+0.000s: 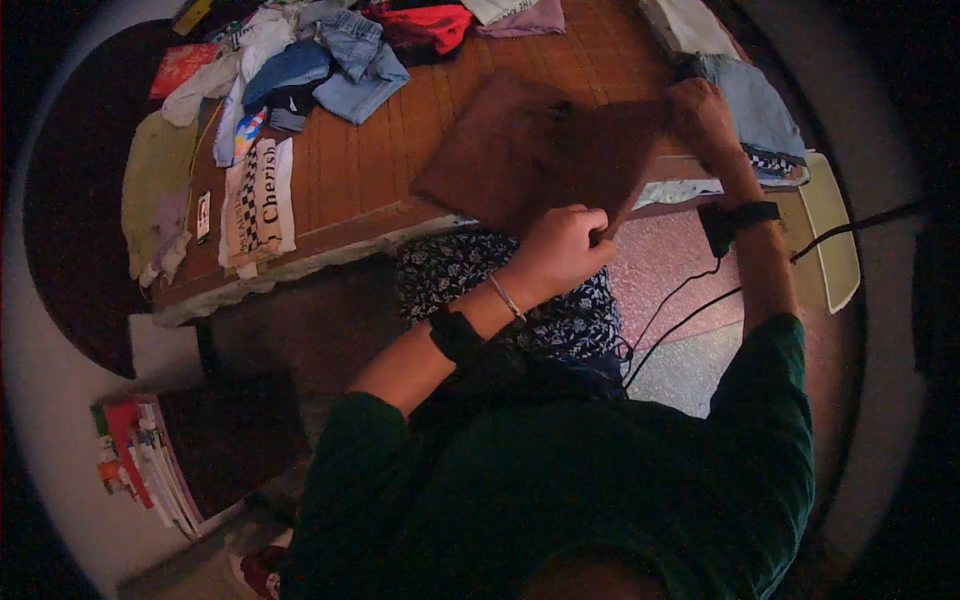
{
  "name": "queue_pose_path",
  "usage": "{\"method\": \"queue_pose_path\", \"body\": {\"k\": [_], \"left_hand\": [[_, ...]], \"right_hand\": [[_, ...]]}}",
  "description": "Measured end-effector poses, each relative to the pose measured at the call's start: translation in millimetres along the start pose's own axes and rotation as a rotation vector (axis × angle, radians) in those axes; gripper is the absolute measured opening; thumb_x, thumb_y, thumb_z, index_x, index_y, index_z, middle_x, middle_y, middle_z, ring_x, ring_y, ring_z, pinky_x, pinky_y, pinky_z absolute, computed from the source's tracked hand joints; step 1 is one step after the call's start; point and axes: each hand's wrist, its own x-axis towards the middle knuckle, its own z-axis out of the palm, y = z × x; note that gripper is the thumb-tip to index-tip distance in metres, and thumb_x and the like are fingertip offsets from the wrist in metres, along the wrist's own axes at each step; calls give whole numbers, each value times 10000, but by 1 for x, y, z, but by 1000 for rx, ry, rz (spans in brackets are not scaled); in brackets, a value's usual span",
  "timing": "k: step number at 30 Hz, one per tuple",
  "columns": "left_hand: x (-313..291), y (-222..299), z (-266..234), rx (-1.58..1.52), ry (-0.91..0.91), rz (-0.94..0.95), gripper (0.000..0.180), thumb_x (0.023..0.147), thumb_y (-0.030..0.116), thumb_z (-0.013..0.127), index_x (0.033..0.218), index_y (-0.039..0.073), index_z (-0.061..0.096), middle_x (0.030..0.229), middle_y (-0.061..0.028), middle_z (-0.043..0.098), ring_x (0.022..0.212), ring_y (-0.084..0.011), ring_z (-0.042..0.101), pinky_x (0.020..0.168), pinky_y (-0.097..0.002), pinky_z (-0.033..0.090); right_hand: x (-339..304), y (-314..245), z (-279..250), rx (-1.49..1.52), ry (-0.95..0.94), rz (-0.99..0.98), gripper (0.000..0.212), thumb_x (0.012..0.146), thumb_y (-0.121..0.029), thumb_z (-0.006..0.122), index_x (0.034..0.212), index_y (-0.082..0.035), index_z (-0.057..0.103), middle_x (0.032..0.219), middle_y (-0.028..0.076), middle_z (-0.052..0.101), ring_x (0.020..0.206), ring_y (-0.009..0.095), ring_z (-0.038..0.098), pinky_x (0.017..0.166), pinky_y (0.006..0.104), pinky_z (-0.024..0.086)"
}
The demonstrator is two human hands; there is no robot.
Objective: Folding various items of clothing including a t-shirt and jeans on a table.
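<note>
A brown garment (535, 150) lies partly on the table, its right part lifted and stretched between my hands. I cannot tell what kind of clothing it is. My left hand (565, 250) is closed on its near edge, just past the table's front. At the far right corner of the cloth, my right hand (702, 115) is also closed, its fingers partly hidden by the fabric. A folded blue denim piece (755, 100) lies right beside my right hand.
The brown tabletop (340, 190) carries a heap of mixed clothes (320, 65) at the far left. A printed cloth (262, 205) and a phone-like object (203, 217) lie near its left end. Black cables (680, 325) hang at the right by a cream tray (835, 230). Books (165, 470) stand lower left.
</note>
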Motion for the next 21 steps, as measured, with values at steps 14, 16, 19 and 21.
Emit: {"method": "queue_pose_path", "body": {"k": [14, 16, 19, 21], "left_hand": [[-33, -114, -77, -585, 142, -193, 334, 851, 242, 573, 1134, 66, 594, 1215, -136, 591, 1091, -289, 586, 936, -416, 467], [-34, -132, -93, -1467, 206, -624, 447, 870, 289, 546, 1264, 77, 529, 1326, -136, 528, 1173, -318, 538, 1031, -492, 412], [-47, -171, -102, -1577, 287, -784, 432, 937, 323, 486, 1243, 20, 514, 1293, -134, 553, 1195, -283, 539, 1017, -500, 415], [-44, -172, -104, -1570, 369, -855, 455, 943, 340, 509, 1264, 18, 498, 1291, -131, 549, 1196, -296, 534, 1017, -502, 417]], "right_hand": [[155, -62, 40, 196, -183, 5, 183, 828, -187, 577, 981, -102, 631, 978, 136, 654, 907, 362, 619, 807, 465, 497], [188, -85, 73, 260, -124, -101, 198, 809, -187, 587, 976, -99, 646, 980, 151, 663, 898, 364, 628, 810, 453, 500], [215, -129, 111, 427, -326, -12, 246, 825, -180, 584, 1039, -86, 662, 1018, 160, 669, 922, 348, 643, 813, 435, 508], [212, -139, 144, 695, -342, 53, 273, 838, -185, 582, 1078, -81, 661, 1033, 163, 672, 944, 346, 643, 820, 434, 509]]}}
